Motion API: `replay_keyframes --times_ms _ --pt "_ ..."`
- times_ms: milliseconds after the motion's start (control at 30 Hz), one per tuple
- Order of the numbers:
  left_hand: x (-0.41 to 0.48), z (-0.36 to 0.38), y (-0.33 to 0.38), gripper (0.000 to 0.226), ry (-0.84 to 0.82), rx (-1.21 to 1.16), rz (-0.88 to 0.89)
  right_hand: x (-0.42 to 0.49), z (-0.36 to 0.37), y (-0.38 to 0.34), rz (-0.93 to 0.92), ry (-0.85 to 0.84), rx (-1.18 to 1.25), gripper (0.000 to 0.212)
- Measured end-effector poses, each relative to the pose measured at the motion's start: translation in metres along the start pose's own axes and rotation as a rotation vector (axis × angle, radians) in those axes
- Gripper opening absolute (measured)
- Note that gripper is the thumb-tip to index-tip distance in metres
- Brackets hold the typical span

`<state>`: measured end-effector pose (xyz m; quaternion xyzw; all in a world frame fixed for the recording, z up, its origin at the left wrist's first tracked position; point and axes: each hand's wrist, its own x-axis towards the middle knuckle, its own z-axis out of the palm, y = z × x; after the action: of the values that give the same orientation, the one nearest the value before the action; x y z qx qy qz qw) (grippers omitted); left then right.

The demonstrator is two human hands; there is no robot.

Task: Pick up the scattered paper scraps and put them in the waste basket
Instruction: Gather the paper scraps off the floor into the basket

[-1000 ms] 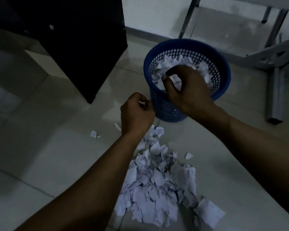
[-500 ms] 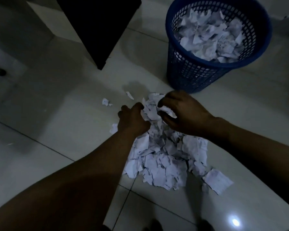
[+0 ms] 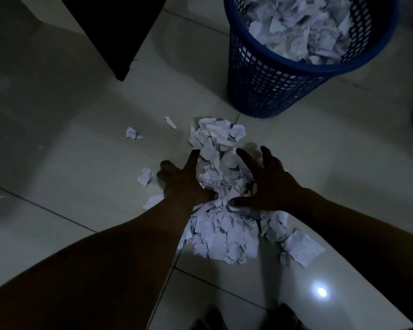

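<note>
A heap of torn white paper scraps (image 3: 222,229) lies on the pale tiled floor in the middle of the view. My left hand (image 3: 184,179) rests on the heap's left side with fingers spread. My right hand (image 3: 265,184) is spread flat on its right side, thumb pointing inward. Scraps show between the two hands. The blue mesh waste basket (image 3: 265,82) stands beyond the heap at the upper right, filled with crumpled paper (image 3: 298,27). Loose scraps lie apart: one at the left (image 3: 145,176), two farther out (image 3: 131,133) (image 3: 171,122), and a larger sheet piece (image 3: 302,247) at the right.
A dark cabinet (image 3: 112,27) stands on the floor at the upper left, its corner near the basket. A bright light reflection (image 3: 321,291) shines on the tile near the bottom. Dark shapes at the bottom edge look like my feet (image 3: 279,315).
Both hands came down from the basket to the heap and their fingers have opened from curled to spread. The view has tilted down and closer to the floor.
</note>
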<state>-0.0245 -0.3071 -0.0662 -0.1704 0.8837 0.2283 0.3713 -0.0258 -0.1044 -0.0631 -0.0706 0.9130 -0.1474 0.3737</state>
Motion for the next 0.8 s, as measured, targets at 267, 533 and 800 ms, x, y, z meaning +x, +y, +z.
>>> replay_keyframes --times_ms 267,533,800 --pt "0.006 0.015 0.018 0.062 0.094 0.058 0.160 -0.014 0.022 0.016 0.009 0.146 0.012 0.121" --pt "0.020 0.015 0.007 0.033 0.128 -0.032 0.246 0.002 0.022 0.001 -0.083 0.240 0.036 0.125" --pt "0.006 -0.001 -0.023 0.032 0.177 -0.110 0.154 0.039 0.030 -0.018 -0.239 0.296 -0.156 0.112"
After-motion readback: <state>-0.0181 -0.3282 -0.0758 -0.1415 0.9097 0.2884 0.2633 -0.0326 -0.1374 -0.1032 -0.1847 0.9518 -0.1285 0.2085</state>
